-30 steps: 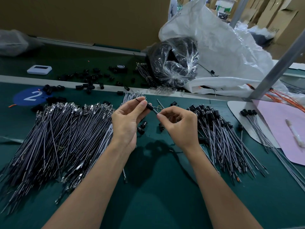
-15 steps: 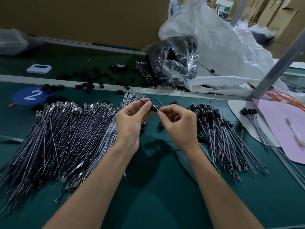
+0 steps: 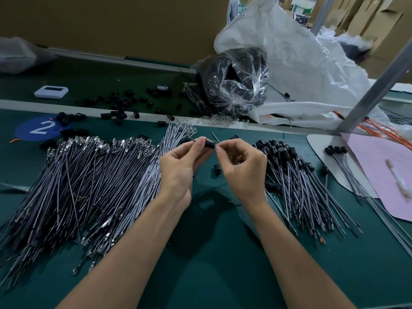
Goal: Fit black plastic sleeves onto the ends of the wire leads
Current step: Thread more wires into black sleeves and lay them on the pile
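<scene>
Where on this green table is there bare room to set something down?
Bare green mat lies nearest the person, between the unsleeved wire pile at left and the sleeved pile at right. Crowded: the far strip of loose black sleeves, the plastic bag, the pink sheet.

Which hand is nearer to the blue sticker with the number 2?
Left. The left hand is right of the blue sticker, past the pile of wire leads; the right hand lies farther right.

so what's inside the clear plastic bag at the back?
The clear plastic bag holds a dark black mass. Crinkles and glare in the film hide what the pieces actually are.
</scene>
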